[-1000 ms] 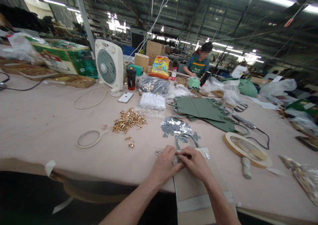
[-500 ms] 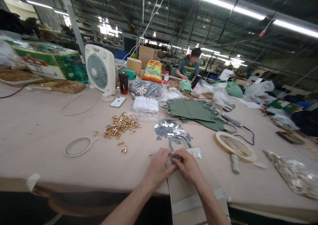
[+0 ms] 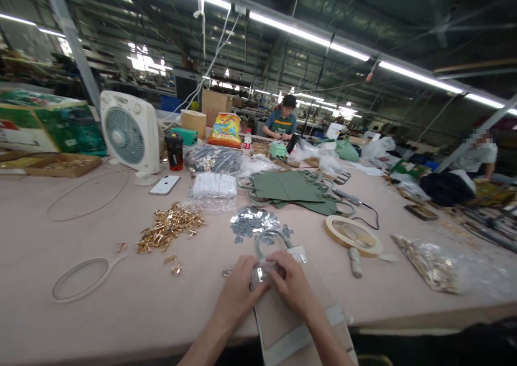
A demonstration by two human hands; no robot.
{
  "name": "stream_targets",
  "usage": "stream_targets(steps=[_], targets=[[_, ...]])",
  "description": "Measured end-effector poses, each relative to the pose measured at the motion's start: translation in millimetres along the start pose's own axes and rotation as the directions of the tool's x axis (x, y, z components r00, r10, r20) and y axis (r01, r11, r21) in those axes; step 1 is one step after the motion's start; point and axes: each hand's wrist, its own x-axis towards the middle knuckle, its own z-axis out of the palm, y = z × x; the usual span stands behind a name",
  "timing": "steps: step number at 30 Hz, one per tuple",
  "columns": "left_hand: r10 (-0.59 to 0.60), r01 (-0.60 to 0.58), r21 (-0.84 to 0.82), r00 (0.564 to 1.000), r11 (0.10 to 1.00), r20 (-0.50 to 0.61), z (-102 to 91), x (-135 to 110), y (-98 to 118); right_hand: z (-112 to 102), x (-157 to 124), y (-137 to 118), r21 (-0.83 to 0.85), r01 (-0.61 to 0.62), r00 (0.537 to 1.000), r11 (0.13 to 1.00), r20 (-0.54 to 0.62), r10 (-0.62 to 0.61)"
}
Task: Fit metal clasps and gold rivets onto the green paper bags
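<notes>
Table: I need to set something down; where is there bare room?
Left: between the white ring and the left hand, below the gold fittings. Right: between the tan panel and the bagged pieces, nearer than the grey stub. Crowded: the middle, with metal plates and green panels.

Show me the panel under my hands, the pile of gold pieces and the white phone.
Panel [image 3: 277, 315]: head view, its bare middle.
Pile of gold pieces [image 3: 167, 227]: head view, its centre.
White phone [image 3: 165, 185]: head view, its upper face.

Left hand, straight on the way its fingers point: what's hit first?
Probably the looped handle, just ahead of the left hand; the pile of metal plates lies beyond. Exact clearance is unclear.
</notes>
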Motion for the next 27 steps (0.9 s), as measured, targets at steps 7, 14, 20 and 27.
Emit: stream_targets(steps=[7,14,20,27], targets=[[0.17,-0.155,0.145,0.981,0.977,-0.091,4.8,-3,-4,-50,-43,56,0.2,-0.232,0.809,0.952,-0.504,0.303],[0.353,-0.38,0.2,0.922,0.903,0.157,50.5,22,34,-56,-52,90,0.548,-0.219,0.616,0.808,-0.564,0.55],[0.297,-0.375,0.287,0.913,0.882,0.278,99.1,52,56,-58,-51,87,0.45,-0.256,0.678,0.856,-0.547,0.49],[0.256,-0.335,0.312,0.929,0.889,0.268,107.2,55,50,-53,-55,97,0.524,-0.182,0.66,0.832,-0.562,0.498]])
